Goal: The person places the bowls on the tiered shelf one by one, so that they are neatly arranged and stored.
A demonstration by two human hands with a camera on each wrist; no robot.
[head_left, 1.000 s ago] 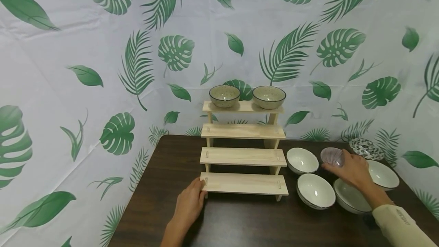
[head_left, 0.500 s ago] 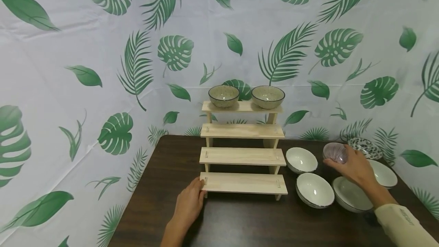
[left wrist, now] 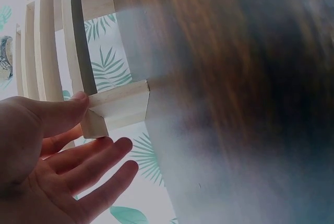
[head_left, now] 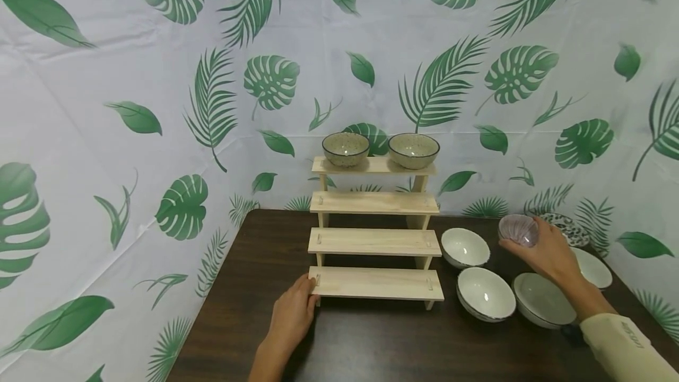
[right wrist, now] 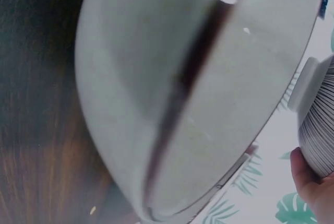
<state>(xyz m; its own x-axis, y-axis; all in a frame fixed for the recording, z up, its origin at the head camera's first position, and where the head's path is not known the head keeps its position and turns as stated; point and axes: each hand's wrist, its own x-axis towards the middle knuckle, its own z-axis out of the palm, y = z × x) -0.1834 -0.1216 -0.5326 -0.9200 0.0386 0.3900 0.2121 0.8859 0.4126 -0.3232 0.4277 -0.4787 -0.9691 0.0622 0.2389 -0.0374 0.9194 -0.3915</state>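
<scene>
My right hand (head_left: 553,255) grips a small purple-grey striped bowl (head_left: 516,229), raised above the other dishes at the right. In the right wrist view that bowl (right wrist: 319,127) shows fine dark lines and a pale foot, with a fingertip against its side. With the left hand (head_left: 290,312) I hold the left end of the bottom shelf on a four-tier wooden display stand (head_left: 376,283). The left wrist view shows the thumb on one face of the board (left wrist: 78,41) and fingers on the other side. Two speckled bowls with dark rims, left (head_left: 346,150) and right (head_left: 414,151), stand on the top tier.
Right of the stand are white bowls, one at the back (head_left: 465,247) and one in front (head_left: 485,293). A wider bowl (head_left: 542,299), a white dish (head_left: 593,267) and a black-patterned dish (head_left: 566,230) lie near the right arm. Leaf-print cloth (head_left: 329,34) hangs behind the dark table (head_left: 254,264).
The striped bowl has risen a little from among the dishes in my right hand and tilted. My left hand keeps its hold on the bottom shelf.
</scene>
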